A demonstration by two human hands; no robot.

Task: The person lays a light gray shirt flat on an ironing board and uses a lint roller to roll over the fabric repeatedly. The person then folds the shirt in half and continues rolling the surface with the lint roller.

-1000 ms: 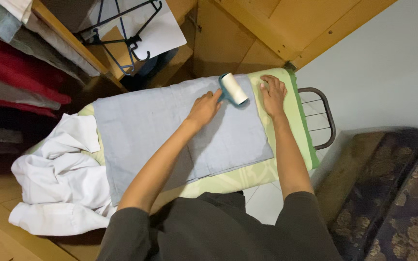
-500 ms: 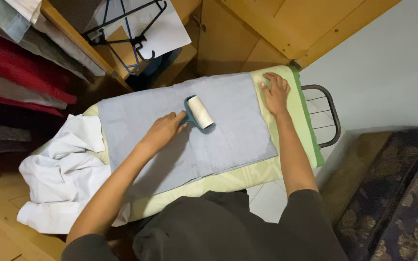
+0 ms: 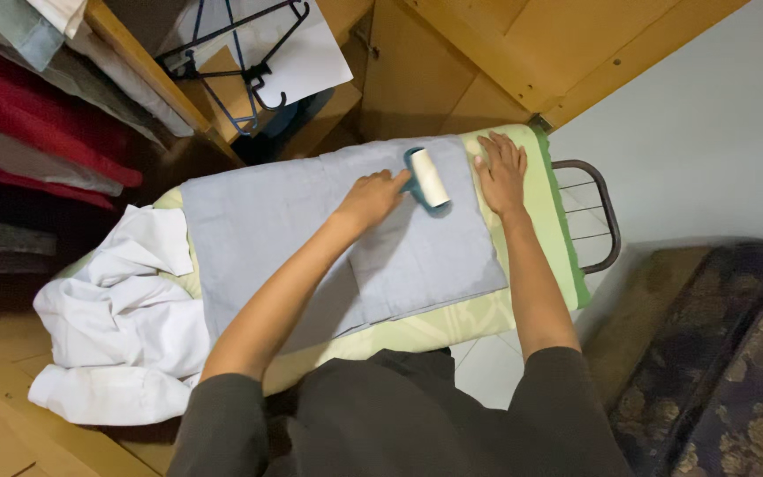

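lint roller [image 3: 427, 177] gripped in left hand [image 3: 371, 198], on grey cloth [image 3: 311, 230]

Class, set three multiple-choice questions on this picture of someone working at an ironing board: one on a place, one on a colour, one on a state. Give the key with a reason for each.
1. Where does the white garment lie?
A. At the board's left end, hanging off
B. On the metal rack
C. Under the right hand

2. What colour is the cloth spread on the ironing board?
A. Red
B. Pale blue-grey
C. Black

3. How is the right hand placed?
A. Gripping a hanger
B. Raised in the air
C. Flat on the cloth's edge

Key: 1 A, it spills over the left end. 2 B, plainly blue-grey. 3 C, the palm presses down while the left hand holds the lint roller.
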